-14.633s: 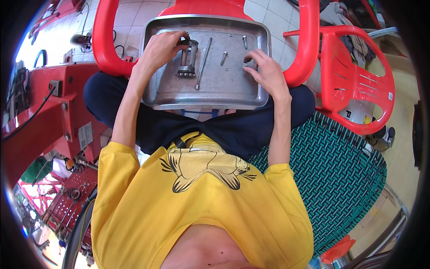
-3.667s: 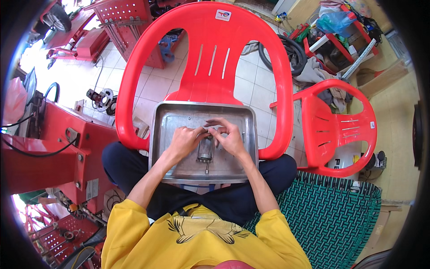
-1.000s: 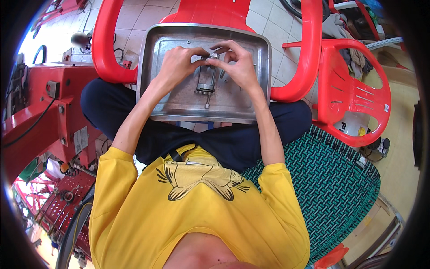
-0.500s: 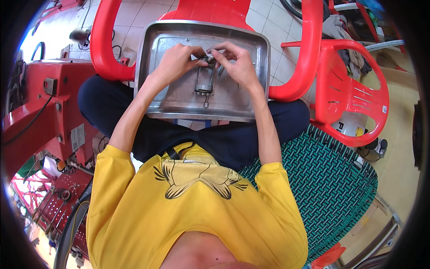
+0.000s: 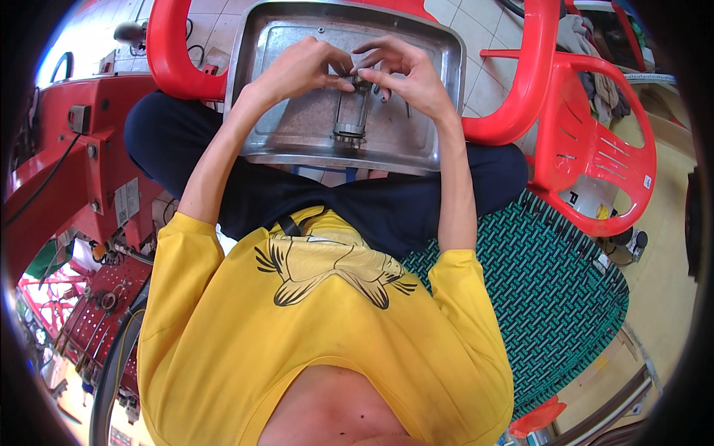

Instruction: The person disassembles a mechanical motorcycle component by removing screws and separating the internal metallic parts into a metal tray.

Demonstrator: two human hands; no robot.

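Observation:
A metal-framed cylinder [image 5: 351,119], with slim side rods and a round lower end, stands or lies in a shallow steel tray [image 5: 260,152]; I cannot tell which. My left hand [image 5: 309,70] has its thumb and forefinger curled at the left of the cylinder's far end, seemingly pinching it. At the other side of that end is my right hand [image 5: 411,78], thumb against a small metal fitting [image 5: 359,79]. Its forefinger is raised away from the thumb, and the fingertips look dark. A thin rod [image 5: 408,110] lies under the right hand. My hands partly hide the cylinder's far end.
The tray rests across my legs and a red plastic chair [image 5: 513,97]. Another red chair [image 5: 595,149] is at the right, above a green woven seat [image 5: 535,297]. Red machinery [image 5: 97,163] fills the left. In the tray's far part sits a small nut [image 5: 320,30].
The whole view has shifted, so tray and hands appear higher. My right forefinger has lifted off the fitting, where thumb and fingers were closed together. My left hand's fingers are slightly wider apart.

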